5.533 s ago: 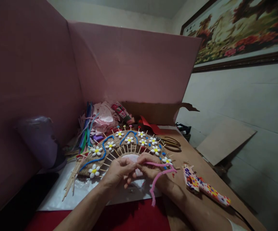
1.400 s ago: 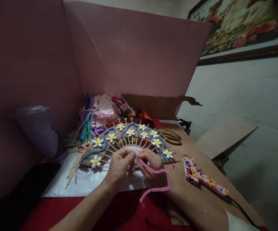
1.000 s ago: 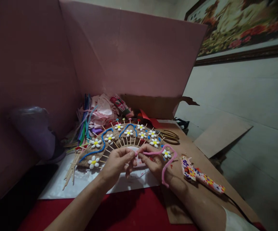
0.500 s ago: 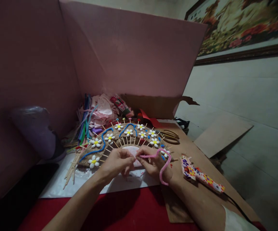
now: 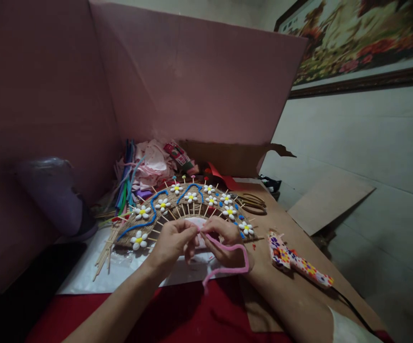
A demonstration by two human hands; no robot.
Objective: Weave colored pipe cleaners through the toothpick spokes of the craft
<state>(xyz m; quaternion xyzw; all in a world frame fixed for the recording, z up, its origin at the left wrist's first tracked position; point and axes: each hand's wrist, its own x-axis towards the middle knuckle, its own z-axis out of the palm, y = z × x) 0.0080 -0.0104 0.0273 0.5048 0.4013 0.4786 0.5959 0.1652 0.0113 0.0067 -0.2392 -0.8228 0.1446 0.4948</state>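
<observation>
The left hand [image 5: 174, 240] is pinching one end of a thin, fuzzy, pink craft stem [image 5: 246, 259] between thumb and forefinger, its other fingers curling loosely beneath. The right hand [image 5: 228, 243] is gripping the same stem with its fingertips, which are meeting those of the left hand or nearly so; whether they are touching is too small to tell. The stem's free length is running across the right hand, bending near the wrist and trailing back below the hand, its loose tip hanging over a red surface [image 5: 199, 319]. Just beyond both hands, a brown, twine-wrapped arch [image 5: 172, 200] is bearing white-petalled, yellow-centred flowers [image 5: 139, 240], wavy blue strips and short wooden sticks along its edges. To the left of the left hand, a bundle of thin, pale wooden sticks [image 5: 103, 252] is lying on a glossy white sheet [image 5: 81, 281]. To the right of the right hand, a flower-patterned, gun-shaped tool [image 5: 281, 255] is resting on brown board, while gold-coloured scissor handles [image 5: 251, 205] are lying farther beyond that hand, beside the arch.
</observation>
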